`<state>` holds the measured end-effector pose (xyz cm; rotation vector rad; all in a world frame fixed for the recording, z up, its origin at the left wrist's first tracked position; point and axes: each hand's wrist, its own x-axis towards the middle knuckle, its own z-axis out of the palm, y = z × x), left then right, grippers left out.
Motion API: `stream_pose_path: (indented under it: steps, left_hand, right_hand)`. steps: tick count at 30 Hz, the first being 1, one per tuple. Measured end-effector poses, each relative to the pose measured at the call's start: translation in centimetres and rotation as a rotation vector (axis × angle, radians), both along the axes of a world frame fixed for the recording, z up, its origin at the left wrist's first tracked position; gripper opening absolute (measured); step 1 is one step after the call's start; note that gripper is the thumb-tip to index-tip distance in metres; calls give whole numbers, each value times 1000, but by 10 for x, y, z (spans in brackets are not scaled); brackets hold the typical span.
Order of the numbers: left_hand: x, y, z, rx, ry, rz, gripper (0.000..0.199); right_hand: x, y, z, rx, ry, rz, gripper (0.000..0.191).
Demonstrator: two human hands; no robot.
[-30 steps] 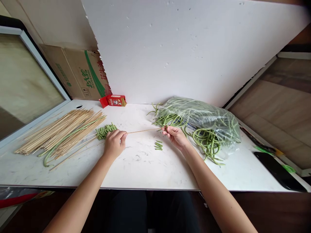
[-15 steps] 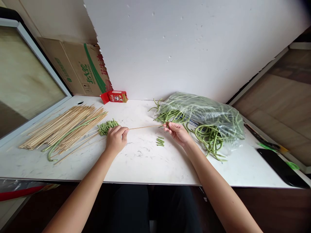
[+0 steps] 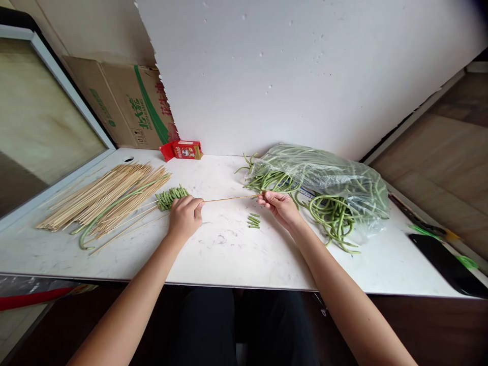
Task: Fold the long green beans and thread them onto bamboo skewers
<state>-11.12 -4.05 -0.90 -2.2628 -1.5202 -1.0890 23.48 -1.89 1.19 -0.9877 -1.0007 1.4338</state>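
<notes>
A thin bamboo skewer (image 3: 231, 198) runs level between my two hands above the white table. My left hand (image 3: 185, 216) is closed around its left part, thumb on top. Just beyond that hand lie short bean pieces threaded on skewers (image 3: 170, 197). My right hand (image 3: 281, 207) pinches the skewer's right end between thumb and fingertips; whether a bean piece is also in that pinch is hidden. Several loose cut bean pieces (image 3: 254, 220) lie on the table below and left of my right hand.
A pile of bamboo skewers (image 3: 102, 195) lies at left with a long bean (image 3: 114, 203) across it. Long beans (image 3: 335, 218) spill from a clear plastic bag (image 3: 324, 165) at right. A red box (image 3: 188, 150), a carton (image 3: 122, 107) and a black phone (image 3: 446, 264) are around.
The whole view has shifted slightly. Both hands keep the same hold on the skewer, and nothing on the table has visibly moved.
</notes>
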Motion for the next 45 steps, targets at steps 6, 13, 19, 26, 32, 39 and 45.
stream_pose_path:
  steps: [6, 13, 19, 26, 32, 39, 45]
  left_hand:
    - [1, -1, 0, -2, -22, -13, 23]
    - [0, -1, 1, -3, -33, -18, 22]
    - [0, -1, 0, 10, -31, -22, 23]
    - [-1, 1, 0, 36, -76, -35, 22]
    - [-2, 2, 1, 62, -154, -33, 23]
    - [-1, 2, -1, 67, -126, -55, 21]
    - [0, 1, 1, 49, -126, -80, 22]
  right_hand:
    - [-4, -1, -2, 64, -44, -58, 42]
    - [-6, -3, -2, 87, -65, -43, 40]
    - [-7, -4, -2, 73, -57, -25, 40]
    - [-10, -6, 2, 45, 6, 5, 38]
    - [-9, -6, 8, -13, 97, 4, 37]
    - [-8, -7, 7, -1, 54, -26, 36]
    - [-8, -4, 1, -1, 13, -52, 35]
